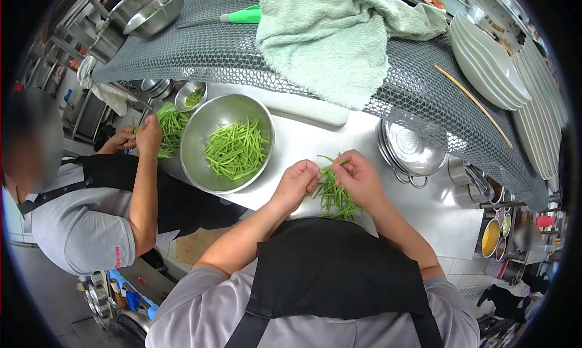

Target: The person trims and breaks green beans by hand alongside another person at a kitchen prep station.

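Over a loose pile of green beans (337, 197) on the steel counter (297, 133), both hands are raised close together. My right hand (356, 177) pinches a green bean (330, 160) that points toward the left. My left hand (298, 183) has its fingers closed just beside it, and what they hold, if anything, is too small to make out. Left of my left hand stands a large steel bowl (190, 143) holding cut green beans (236, 148).
A co-worker (91, 208) at the left handles beans over a leafy green heap (171, 127). Colanders (415, 148) stand right of my hands. A mesh-covered shelf (230, 51) bears a green towel (327, 51) and white dishes (485, 63). A white board (303, 105) lies behind.
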Motion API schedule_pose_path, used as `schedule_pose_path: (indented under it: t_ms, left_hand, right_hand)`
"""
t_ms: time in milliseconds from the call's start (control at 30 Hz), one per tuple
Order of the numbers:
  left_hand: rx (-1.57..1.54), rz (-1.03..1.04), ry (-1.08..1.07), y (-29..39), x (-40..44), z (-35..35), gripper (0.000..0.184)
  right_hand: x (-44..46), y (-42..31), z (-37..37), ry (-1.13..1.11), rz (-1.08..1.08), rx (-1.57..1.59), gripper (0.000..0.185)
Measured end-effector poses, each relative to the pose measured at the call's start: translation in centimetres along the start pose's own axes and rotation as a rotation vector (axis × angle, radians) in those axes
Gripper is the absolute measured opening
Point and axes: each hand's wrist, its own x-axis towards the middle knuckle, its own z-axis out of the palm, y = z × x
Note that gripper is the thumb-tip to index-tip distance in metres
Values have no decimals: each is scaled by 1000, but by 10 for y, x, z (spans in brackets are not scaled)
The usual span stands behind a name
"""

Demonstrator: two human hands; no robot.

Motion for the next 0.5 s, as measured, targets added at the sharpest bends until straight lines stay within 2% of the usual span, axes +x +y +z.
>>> schedule_pose_path:
  t_ms: [33,67,100,133,167,200,267,300,333,367,400,433,500]
  left_hand:
    - [-40,16,89,1,1,1,17]
    - [-81,32,178,2,3,3,14]
    - [-81,33,180,-1,5,4,14]
    - [-76,64,277,-7,9,6,13]
    - [-71,96,373,-6,11,9,13]
    - [-72,98,374,-4,11,10,13]
    - [-218,-101,531,4,9,11,14]
    - [-221,-95,538,-2,10,-2,14]
    - [-382,-197,392,-15,11,-26,15]
    - [-539,-294,240,-23,11,-40,17]
    - [-542,-287,249,-26,6,-43,17]
    - [-515,-325,163,-31,0,-45,18]
    - [-486,-383,14,-38,-10,-43,21]
  right_hand:
    - [-2,2,2,-4,-111,-252,9]
    - [-4,0,6,-6,-111,-251,9]
    - [-5,-5,12,-108,-378,-478,11]
    - [-5,-8,16,-211,-647,-702,12]
    - [-5,-7,19,-212,-648,-703,12]
    - [-5,-5,22,-243,-667,-705,13]
    - [-3,-5,25,-279,-693,-704,13]
    - [-3,-9,26,-187,-522,-597,12]
    - [-3,-12,28,-100,-349,-488,12]
    - [3,-18,27,-112,-354,-483,12]
    - [12,-25,25,-177,-114,-432,12]
    - [22,-29,24,-237,129,-379,12]
    - [41,-29,32,-275,132,-275,13]
